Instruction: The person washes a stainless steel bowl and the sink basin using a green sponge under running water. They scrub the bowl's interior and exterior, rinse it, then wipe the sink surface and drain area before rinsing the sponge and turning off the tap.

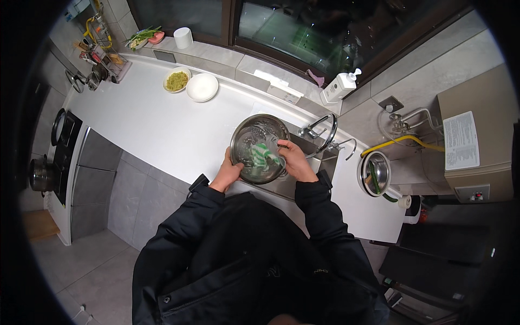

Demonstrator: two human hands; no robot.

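Observation:
A round metal bowl [247, 136] with wet drops on its inner wall is tilted at the left edge of the sink [280, 187]. My left hand [228, 171] grips its lower left rim, thumb over the edge. A green-and-white striped cloth [260, 156] lies inside the bowl. At the bowl's right side, my right hand [295, 159] holds a clear, glassy or plastic item [280, 148], partly hidden by the fingers; its exact kind cannot be told. The chrome faucet [312, 132] stands just behind the right hand.
White plates [202, 87] and a bowl of shredded greenish food [177, 81] sit on the back counter [162, 122]. A white pump bottle [339, 87] stands on the sill. Right of the sink are a small spout [349, 142] and a metal bowl [389, 174] holding cucumbers.

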